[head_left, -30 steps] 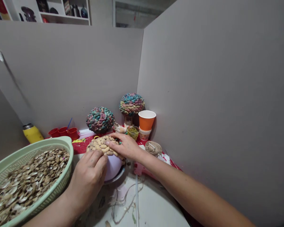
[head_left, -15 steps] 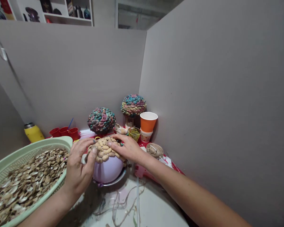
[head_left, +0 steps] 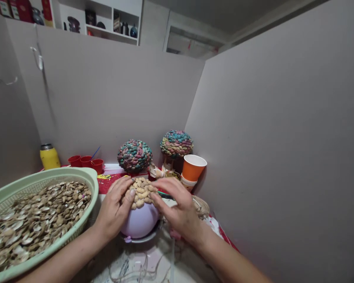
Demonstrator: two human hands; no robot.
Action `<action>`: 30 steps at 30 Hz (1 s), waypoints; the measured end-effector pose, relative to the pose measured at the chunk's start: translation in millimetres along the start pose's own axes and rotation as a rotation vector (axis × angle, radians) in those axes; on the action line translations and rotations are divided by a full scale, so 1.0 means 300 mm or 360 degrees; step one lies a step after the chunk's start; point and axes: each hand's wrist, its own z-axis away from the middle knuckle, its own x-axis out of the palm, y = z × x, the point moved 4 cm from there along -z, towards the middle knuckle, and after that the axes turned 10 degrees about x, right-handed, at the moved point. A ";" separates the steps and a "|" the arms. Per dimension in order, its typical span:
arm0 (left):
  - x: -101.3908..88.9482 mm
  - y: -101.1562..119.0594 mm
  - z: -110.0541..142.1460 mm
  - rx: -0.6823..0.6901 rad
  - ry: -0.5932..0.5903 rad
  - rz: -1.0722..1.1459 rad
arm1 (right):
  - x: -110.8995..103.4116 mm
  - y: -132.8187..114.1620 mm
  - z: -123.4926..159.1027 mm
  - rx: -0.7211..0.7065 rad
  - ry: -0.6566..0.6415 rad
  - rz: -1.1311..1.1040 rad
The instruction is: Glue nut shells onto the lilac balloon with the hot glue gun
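A pale purple balloon point(head_left: 140, 223) rests in a shallow metal bowl point(head_left: 147, 238), its upper part covered by a layer of tan peanut shells point(head_left: 142, 193). Around the left side of that layer my left hand point(head_left: 114, 206) is curved, thumb at the front and fingers over the top. My right hand point(head_left: 181, 208) grips the right side, its thumb against the shells and its fingers bent over the far edge. Both sets of fingertips are partly hidden.
At left stands a green basket point(head_left: 94, 184) full of shells point(head_left: 47, 216). Behind are two colourful shell balls point(head_left: 135, 156), red cups point(head_left: 86, 161), a yellow bottle point(head_left: 49, 157) and an orange paper cup point(head_left: 193, 167). Twine point(head_left: 202, 206) lies right. Grey partitions point(head_left: 268, 137) enclose the table.
My view has shifted, so the scene sits lower and further right. The right hand has drawn back from the top of the shells to their right side. My left hand stays on the left side.
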 end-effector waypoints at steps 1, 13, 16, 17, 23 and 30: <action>0.000 0.001 0.002 0.0011 0.0009 -0.0001 | -0.004 -0.034 0.018 -0.0162 -0.0004 0.0038; -0.004 0.014 0.005 0.0092 0.0102 -0.0034 | 0.063 -0.077 0.103 -0.0717 -0.0009 0.0571; -0.003 0.014 0.006 0.0083 0.0093 -0.0038 | 0.069 -0.067 0.113 -0.0740 0.0010 0.0576; -0.002 0.014 0.005 0.0079 0.0086 -0.0039 | 0.070 -0.066 0.115 -0.0738 0.0013 0.0580; 0.006 0.011 0.002 0.0058 0.0046 -0.0051 | 0.072 -0.066 0.113 -0.0716 0.0036 0.0601; 0.004 0.010 0.001 0.0061 0.0028 -0.0055 | 0.063 -0.067 0.108 -0.0607 0.0057 0.0506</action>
